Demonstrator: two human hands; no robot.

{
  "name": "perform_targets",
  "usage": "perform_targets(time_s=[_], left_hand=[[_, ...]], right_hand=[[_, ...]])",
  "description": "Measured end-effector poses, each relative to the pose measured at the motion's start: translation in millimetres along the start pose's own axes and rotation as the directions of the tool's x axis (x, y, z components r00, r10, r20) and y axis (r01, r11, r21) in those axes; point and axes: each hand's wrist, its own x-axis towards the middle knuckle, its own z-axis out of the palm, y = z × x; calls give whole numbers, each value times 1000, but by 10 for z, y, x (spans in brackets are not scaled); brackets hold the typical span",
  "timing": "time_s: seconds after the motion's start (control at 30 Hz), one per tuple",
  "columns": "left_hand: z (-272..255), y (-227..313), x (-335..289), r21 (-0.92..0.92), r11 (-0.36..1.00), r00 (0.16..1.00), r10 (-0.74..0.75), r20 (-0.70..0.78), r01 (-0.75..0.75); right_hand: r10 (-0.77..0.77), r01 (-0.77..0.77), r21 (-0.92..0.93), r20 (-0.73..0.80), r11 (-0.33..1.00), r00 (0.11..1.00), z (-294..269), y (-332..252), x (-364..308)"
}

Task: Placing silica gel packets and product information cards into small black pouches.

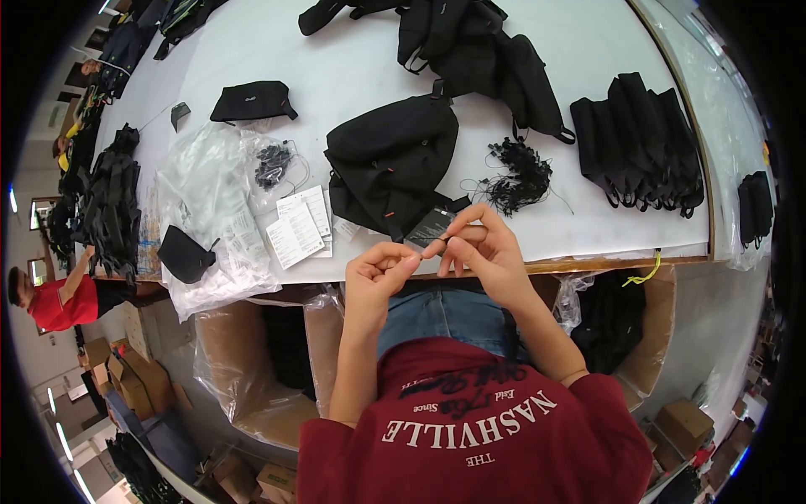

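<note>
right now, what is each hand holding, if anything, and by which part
It cannot be told: the left hand and right hand are curled close together by the dark card, but anything in their grip is too small to make out.

Inspected white-topped table [588, 38]. Found centrally a black bag [390, 147], with white printed cards [295, 231] just left. Noted farther left: clear plastic bags [197, 189]; right: tangled black cords [518, 176], then a row of black pouches [635, 143].

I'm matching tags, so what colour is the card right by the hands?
The card is near-black with pale print, best seen in the head view.
</note>
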Motion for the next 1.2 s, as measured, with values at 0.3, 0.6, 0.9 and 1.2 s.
perform_targets(time_s=[0.3, 0.6, 0.9, 1.2], left_hand=[[296, 47, -31, 260, 951, 969, 206, -135, -166], [311, 17, -51, 402, 894, 939, 290, -185, -197], [291, -14, -62, 392, 893, 941, 300, -157, -219], [267, -54, -29, 202, 964, 967, 204, -152, -171]], right_hand=[[34, -30, 29, -156, 999, 987, 53, 122, -4], [-66, 80, 52, -230, 995, 971, 86, 174, 22], [-73, 75, 7, -174, 997, 982, 119, 228, 9], [83, -55, 148, -196, 988, 977, 115, 241, 12]])
